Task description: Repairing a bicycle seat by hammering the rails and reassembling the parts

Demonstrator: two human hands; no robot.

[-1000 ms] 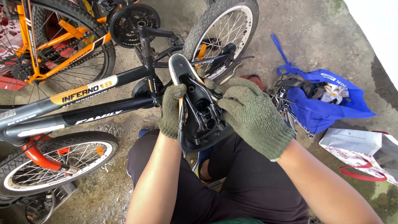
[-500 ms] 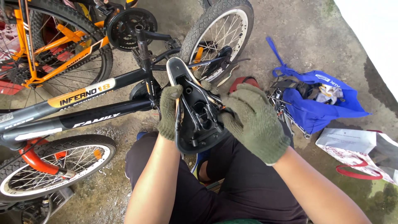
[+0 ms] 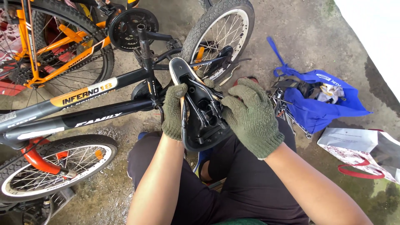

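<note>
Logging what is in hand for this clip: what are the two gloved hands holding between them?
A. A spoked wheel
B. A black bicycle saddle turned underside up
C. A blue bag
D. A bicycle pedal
B: the left hand and right hand, both in green knit gloves, grip the sides of a black saddle whose rails and underside face the camera; the blue bag lies apart on the ground.

Left of my hands I see a black bicycle (image 3: 83, 109) lying across the wet concrete floor (image 3: 308, 25), and an orange bicycle (image 3: 54, 46) beyond it. Right of my hands lies an open blue bag (image 3: 329, 104); nearer, a white paper bag with red handles (image 3: 362, 152).
</note>
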